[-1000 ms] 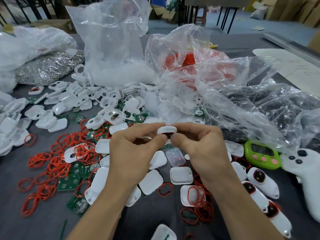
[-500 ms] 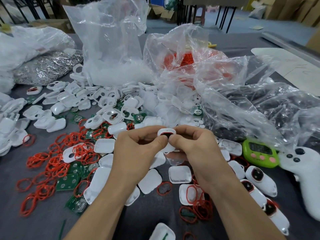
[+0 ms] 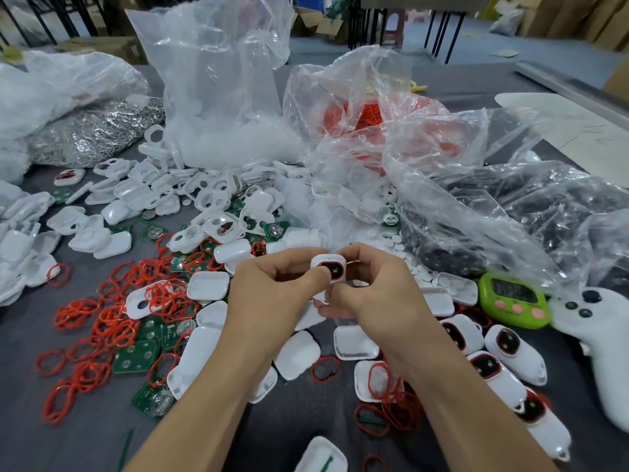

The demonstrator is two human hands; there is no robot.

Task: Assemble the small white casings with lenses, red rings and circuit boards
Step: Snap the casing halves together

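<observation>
Head view. Both hands are together above the middle of the desk. The left hand and the right hand pinch one white casing between thumbs and fingertips. Its front faces the camera, with a red ring around a dark window, so I judge this piece is being pressed closed and is almost complete.

Near the right edge of the desk lie finished casings; I count four there. One more piece with a red ring lies toward the far left edge.

Much work is left, it seems. Loose red rings cover the left half, too many to count, certainly dozens. I can see about ten green circuit boards; others are half hidden. Empty casing shells also go into the dozens, and small white round discs lie in a heap beyond the hands.

Toward the far edge stand at least five plastic bags; one bag holds more red rings. One green timer and one white controller lie at the right edge.
</observation>
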